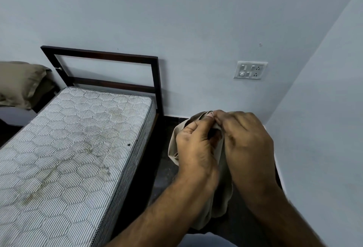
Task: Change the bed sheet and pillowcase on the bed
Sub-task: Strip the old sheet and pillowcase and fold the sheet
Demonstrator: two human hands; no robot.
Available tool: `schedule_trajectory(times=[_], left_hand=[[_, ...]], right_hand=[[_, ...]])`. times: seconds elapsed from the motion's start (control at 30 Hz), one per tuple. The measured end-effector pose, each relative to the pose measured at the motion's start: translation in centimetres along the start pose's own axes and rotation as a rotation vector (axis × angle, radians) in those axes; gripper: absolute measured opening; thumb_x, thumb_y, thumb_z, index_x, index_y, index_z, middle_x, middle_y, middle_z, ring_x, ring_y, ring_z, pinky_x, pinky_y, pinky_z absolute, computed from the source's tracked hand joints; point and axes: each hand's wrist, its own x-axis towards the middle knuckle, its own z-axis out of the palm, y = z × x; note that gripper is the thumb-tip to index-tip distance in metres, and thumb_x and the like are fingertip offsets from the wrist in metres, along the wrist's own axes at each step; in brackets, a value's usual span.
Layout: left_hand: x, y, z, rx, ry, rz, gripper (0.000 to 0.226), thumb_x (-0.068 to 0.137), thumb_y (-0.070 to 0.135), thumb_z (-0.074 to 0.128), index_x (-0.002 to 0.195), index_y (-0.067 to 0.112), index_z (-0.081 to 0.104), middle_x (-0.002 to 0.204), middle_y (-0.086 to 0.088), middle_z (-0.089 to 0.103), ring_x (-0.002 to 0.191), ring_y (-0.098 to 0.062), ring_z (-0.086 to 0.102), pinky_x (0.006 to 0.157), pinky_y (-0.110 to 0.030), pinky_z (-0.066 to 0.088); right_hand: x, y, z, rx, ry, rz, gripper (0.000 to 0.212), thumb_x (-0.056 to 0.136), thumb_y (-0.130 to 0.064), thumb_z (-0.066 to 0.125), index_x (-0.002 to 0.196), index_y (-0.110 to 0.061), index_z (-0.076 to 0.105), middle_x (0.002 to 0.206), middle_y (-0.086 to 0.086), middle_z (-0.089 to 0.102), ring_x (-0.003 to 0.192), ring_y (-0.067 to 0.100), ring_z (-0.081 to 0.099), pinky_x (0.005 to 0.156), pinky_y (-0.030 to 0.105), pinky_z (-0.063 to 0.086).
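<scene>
Both hands pinch the top edge of a beige cloth (198,203), likely the fresh sheet or pillowcase, whose bundled length hangs straight down from the fingertips to the right of the bare mattress (74,148). Left hand (194,148) and right hand (247,138) meet thumb to thumb, fingers curled on the fabric; the left is nearer the mattress, so spreading it means carrying it leftward.

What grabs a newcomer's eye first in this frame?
Front right, the left hand and right hand pinch the top edge of a beige cloth that hangs down above the dark floor. To the left lies the bare mattress, quilted and stained, with no sheet on it, against a dark headboard. A pillow in a beige case sits at the far left edge, off the bed.
</scene>
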Motion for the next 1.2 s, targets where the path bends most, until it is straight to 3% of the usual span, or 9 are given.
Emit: schedule_trajectory(times=[0.1, 0.17, 0.3, 0.5, 0.67, 0.87, 0.97, 1.07, 1.2], left_hand=[[0.2, 0.1, -0.2, -0.069, -0.037, 0.001, 0.015, 0.097, 0.004, 0.057, 0.101, -0.009, 0.065, 0.083, -0.019, 0.064, 0.072, -0.018, 0.066, 0.064, -0.021, 0.057], [0.3, 0.1, -0.6, -0.096, -0.079, 0.018, 0.019, 0.1, 0.007, 0.053, 0.106, -0.009, 0.062, 0.093, -0.023, 0.06, 0.084, -0.023, 0.064, 0.075, -0.024, 0.058], [-0.4, -0.8, -1.0, -0.011, -0.168, 0.087, 0.013, 0.096, 0.006, 0.06, 0.096, -0.004, 0.068, 0.094, -0.014, 0.071, 0.092, -0.018, 0.07, 0.087, -0.025, 0.057], [-0.1, -1.2, -1.1, 0.207, -0.111, 0.278, 0.013, 0.088, -0.004, 0.07, 0.096, -0.015, 0.069, 0.09, -0.013, 0.072, 0.088, -0.019, 0.07, 0.08, -0.023, 0.056], [-0.2, -1.1, -0.5, 0.168, -0.029, 0.197, 0.006, 0.091, -0.004, 0.068, 0.087, -0.009, 0.067, 0.072, -0.007, 0.068, 0.066, -0.008, 0.064, 0.065, -0.017, 0.053], [-0.1, -0.6, -0.5, -0.062, -0.049, 0.001, 0.017, 0.091, -0.009, 0.062, 0.077, -0.001, 0.068, 0.073, -0.011, 0.07, 0.068, -0.013, 0.07, 0.066, -0.02, 0.058], [-0.2, -0.3, -0.8, -0.118, -0.076, -0.077, 0.008, 0.092, -0.005, 0.062, 0.09, -0.004, 0.07, 0.084, -0.015, 0.07, 0.077, -0.016, 0.07, 0.07, -0.019, 0.059], [-0.3, -0.1, -0.7, -0.162, -0.112, -0.097, 0.014, 0.096, 0.001, 0.057, 0.093, -0.005, 0.069, 0.088, -0.015, 0.069, 0.075, -0.014, 0.066, 0.067, -0.016, 0.056], [-0.1, -0.1, -0.6, -0.113, -0.215, -0.017, 0.019, 0.095, 0.005, 0.057, 0.092, -0.006, 0.072, 0.095, -0.016, 0.071, 0.094, -0.023, 0.068, 0.093, -0.03, 0.057]], right_hand=[[0.3, 0.4, -0.6, 0.152, -0.009, 0.094, 0.022, 0.096, -0.012, 0.06, 0.111, -0.007, 0.075, 0.099, 0.002, 0.074, 0.091, 0.019, 0.067, 0.085, 0.024, 0.049], [0.5, 0.7, -1.1, 0.327, -0.022, 0.287, 0.025, 0.094, -0.009, 0.07, 0.117, -0.015, 0.074, 0.102, -0.01, 0.074, 0.095, 0.006, 0.07, 0.089, 0.02, 0.052], [0.8, 1.5, -1.0, 0.655, -0.025, 0.593, 0.018, 0.091, -0.012, 0.074, 0.107, -0.022, 0.076, 0.095, -0.011, 0.077, 0.093, 0.005, 0.073, 0.09, 0.033, 0.058], [0.5, 0.3, -0.9, 0.457, 0.025, 0.498, 0.015, 0.094, -0.015, 0.07, 0.105, -0.022, 0.077, 0.099, -0.018, 0.074, 0.095, 0.0, 0.071, 0.087, 0.026, 0.057], [0.7, 1.1, -0.8, 0.305, 0.106, 0.393, 0.015, 0.098, -0.025, 0.066, 0.107, -0.021, 0.076, 0.102, -0.011, 0.075, 0.093, 0.01, 0.07, 0.079, 0.043, 0.058], [-0.4, 0.5, -1.3, 0.026, 0.015, 0.074, 0.021, 0.093, -0.011, 0.066, 0.111, -0.014, 0.076, 0.097, -0.001, 0.074, 0.088, 0.01, 0.054, 0.08, 0.03, 0.045], [-0.7, 0.5, -1.3, 0.139, -0.046, 0.155, 0.026, 0.096, -0.01, 0.068, 0.119, -0.019, 0.075, 0.102, -0.007, 0.072, 0.09, 0.01, 0.062, 0.082, 0.026, 0.051], [-0.5, 0.6, -1.3, 0.433, -0.095, 0.332, 0.033, 0.087, -0.013, 0.076, 0.12, -0.019, 0.074, 0.104, -0.012, 0.071, 0.098, 0.003, 0.068, 0.088, 0.015, 0.051], [0.8, 2.4, -0.8, 0.719, -0.032, 0.574, 0.031, 0.083, -0.001, 0.079, 0.108, -0.018, 0.077, 0.099, -0.007, 0.078, 0.096, 0.008, 0.074, 0.093, 0.027, 0.057]])
